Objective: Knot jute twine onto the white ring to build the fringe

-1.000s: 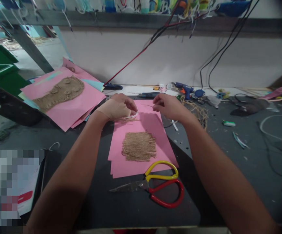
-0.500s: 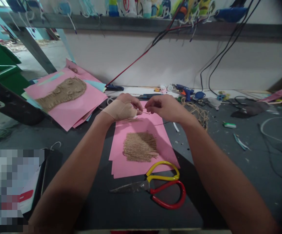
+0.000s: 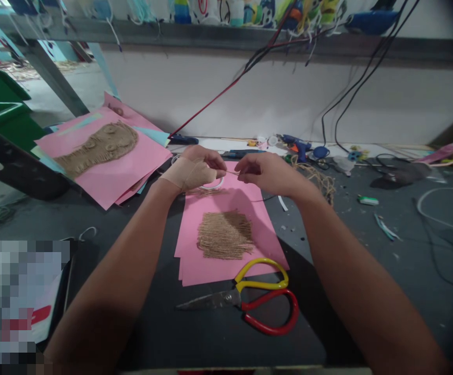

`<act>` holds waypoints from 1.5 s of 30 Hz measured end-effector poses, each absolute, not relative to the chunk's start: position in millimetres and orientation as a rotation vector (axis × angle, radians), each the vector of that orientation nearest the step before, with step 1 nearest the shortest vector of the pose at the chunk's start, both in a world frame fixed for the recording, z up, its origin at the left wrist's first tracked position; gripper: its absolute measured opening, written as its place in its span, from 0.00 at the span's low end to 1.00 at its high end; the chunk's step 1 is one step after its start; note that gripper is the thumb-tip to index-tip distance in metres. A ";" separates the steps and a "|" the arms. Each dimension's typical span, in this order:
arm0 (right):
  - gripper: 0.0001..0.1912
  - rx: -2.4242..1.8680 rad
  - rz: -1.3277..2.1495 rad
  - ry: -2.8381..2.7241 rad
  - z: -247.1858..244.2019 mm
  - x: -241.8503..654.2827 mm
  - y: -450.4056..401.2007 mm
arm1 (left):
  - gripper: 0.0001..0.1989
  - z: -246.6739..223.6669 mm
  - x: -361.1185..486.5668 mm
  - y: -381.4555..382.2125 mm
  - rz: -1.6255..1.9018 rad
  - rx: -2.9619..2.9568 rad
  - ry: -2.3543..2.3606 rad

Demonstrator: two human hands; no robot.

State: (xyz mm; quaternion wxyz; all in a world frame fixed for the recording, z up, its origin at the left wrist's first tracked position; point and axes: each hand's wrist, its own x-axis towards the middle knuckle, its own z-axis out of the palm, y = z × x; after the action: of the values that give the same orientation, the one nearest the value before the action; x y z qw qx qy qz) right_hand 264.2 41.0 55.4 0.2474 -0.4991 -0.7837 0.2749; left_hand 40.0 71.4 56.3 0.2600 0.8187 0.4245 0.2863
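My left hand (image 3: pixel 197 169), with a beige wrap around its palm and wrist, pinches one end of a short piece of twine (image 3: pixel 232 173). Fingers of my right hand (image 3: pixel 264 173) are closed on the other end, so the strand spans the gap between both hands. Below them lie stacked pink paper sheets (image 3: pixel 263 224). A squarish patch of twine strands (image 3: pixel 225 234) laid side by side rests on the paper. Beneath my left hand, a white ring (image 3: pixel 219 184) shows in part, near some loose twine strands (image 3: pixel 206 192). Scissors (image 3: pixel 216 300) with yellow and red handles lie nearest me, pointing left.
A tilted pile of pink sheets (image 3: pixel 105 182) at left carries a twine shape (image 3: pixel 101 146). Tangled twine (image 3: pixel 320 182) and a blue glue gun (image 3: pixel 300 146) lie behind my right arm. Cables (image 3: pixel 257 60) hang from the shelf (image 3: pixel 210 39). Green bins (image 3: pixel 11 122) stand left.
My fingers have shifted slightly, and the twine now stretches nearly level between them. The white ring under my left hand has become more visible. Paper and scissors stay put.
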 end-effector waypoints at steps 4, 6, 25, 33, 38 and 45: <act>0.14 -1.301 0.793 -2.073 49.8 260.0 41.5 | 0.06 56.5 42.2 69.6 0.782 2.207 1.109; 0.12 -1.261 0.868 -2.009 47.5 256.3 41.0 | 0.06 56.1 43.0 69.0 0.791 2.202 1.093; 0.03 -1.374 0.851 -1.845 53.6 247.7 38.6 | 0.12 43.2 40.2 73.7 0.891 1.963 0.998; 0.04 -1.390 0.832 -1.890 54.0 248.5 37.7 | 0.13 33.0 39.9 79.5 0.948 1.908 1.003; 0.05 -1.407 0.867 -1.899 54.6 247.3 37.0 | 0.14 29.9 40.0 79.9 0.939 1.852 1.013; 0.04 -1.407 0.884 -1.893 53.5 248.8 37.6 | 0.13 28.8 39.6 79.5 0.922 1.782 1.028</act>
State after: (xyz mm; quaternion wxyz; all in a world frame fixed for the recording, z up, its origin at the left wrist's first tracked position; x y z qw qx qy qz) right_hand 248.8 37.6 53.5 0.3062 -0.5318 -0.7155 0.3339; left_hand 39.6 79.5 28.8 0.4290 0.7140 0.4119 0.3695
